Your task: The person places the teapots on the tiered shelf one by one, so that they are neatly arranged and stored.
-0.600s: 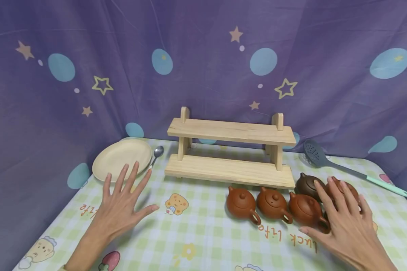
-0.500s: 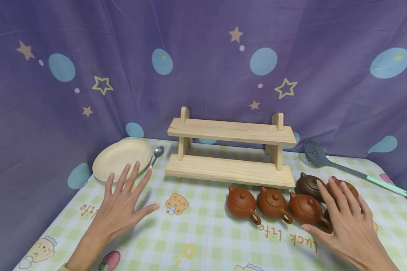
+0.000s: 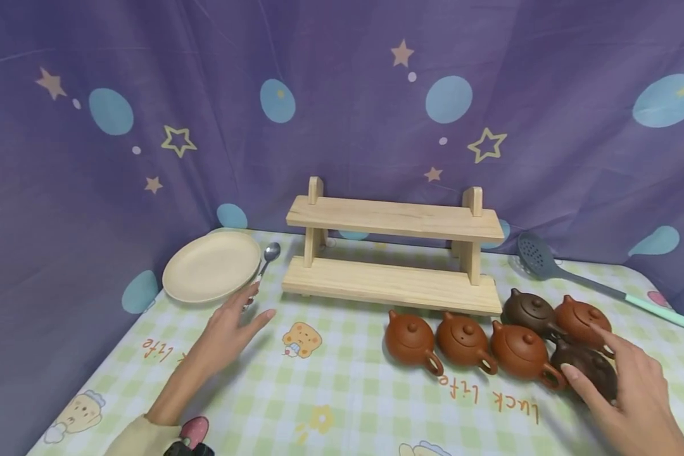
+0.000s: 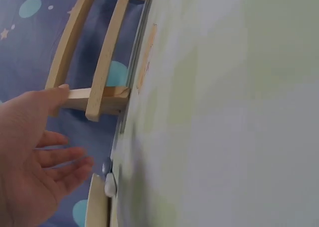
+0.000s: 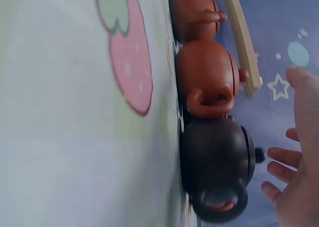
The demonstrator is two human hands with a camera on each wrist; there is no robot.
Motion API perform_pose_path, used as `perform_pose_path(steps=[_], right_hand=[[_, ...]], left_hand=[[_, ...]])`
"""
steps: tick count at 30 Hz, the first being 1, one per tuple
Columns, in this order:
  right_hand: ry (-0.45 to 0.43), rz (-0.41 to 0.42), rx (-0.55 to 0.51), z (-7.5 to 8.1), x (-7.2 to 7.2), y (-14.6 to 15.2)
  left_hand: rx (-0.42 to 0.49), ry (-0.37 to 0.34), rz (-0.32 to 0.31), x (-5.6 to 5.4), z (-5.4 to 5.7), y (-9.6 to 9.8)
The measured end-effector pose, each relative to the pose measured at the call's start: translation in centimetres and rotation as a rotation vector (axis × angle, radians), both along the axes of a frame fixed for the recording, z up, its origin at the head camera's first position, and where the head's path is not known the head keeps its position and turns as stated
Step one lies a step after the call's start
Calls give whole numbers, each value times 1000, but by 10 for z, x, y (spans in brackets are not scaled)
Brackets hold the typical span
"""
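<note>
Teapots (image 3: 409,342), four reddish-brown, two dark, stand before and right of one wooden shelf (image 3: 393,282). Thumbs and fingers apart, holding nothing, the right hand (image 3: 638,386) is right of the shelf, the left hand (image 3: 216,335) left, near one plate (image 3: 211,266), one spoon (image 3: 272,252).

grey skimmer (image 3: 593,284), mint handle (image 3: 664,313) | purple star-print curtain (image 3: 353,126) | checked tablecloth (image 3: 359,361)

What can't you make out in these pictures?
Inside of the teapots: under lids, head view.
Front dark teapot, partly: behind right grip, head view.
Spoon handle, partly: behind left grip, head view.
Black object by left sleeve: cut off by bottom edge, head view.
</note>
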State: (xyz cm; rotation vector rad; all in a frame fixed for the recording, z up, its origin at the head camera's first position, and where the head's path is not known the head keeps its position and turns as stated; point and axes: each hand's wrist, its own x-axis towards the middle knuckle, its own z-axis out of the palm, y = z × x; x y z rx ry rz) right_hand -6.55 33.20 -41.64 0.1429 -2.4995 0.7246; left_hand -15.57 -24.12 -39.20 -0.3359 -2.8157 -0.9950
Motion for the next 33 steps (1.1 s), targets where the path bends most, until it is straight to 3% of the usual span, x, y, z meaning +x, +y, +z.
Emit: perform_pose_path(steps=[4, 8, 13, 18, 22, 25, 31, 33], right_hand=[[61, -51, -76, -5, 7, 7], [32, -158, -128, -7, 14, 14], [-55, -286, -174, -7, 18, 22], [-44, -407, -269, -17, 26, 20], [-82, -476, -264, -23, 30, 21], [-105, -504, -234, -28, 32, 24], [-35, -490, -243, -37, 31, 28], [-76, -490, -258, -38, 32, 29]], left_hand=[[117, -52, 14, -12, -2, 8], [170, -97, 32, -23, -5, 14], [240, -90, 54, -33, -12, 16], [335, -91, 66, -41, -22, 16], [384, -85, 78, -44, -28, 18], [383, -63, 85, -46, -32, 20], [368, 8, 88, -50, -37, 22], [372, 20, 91, -51, -38, 23]])
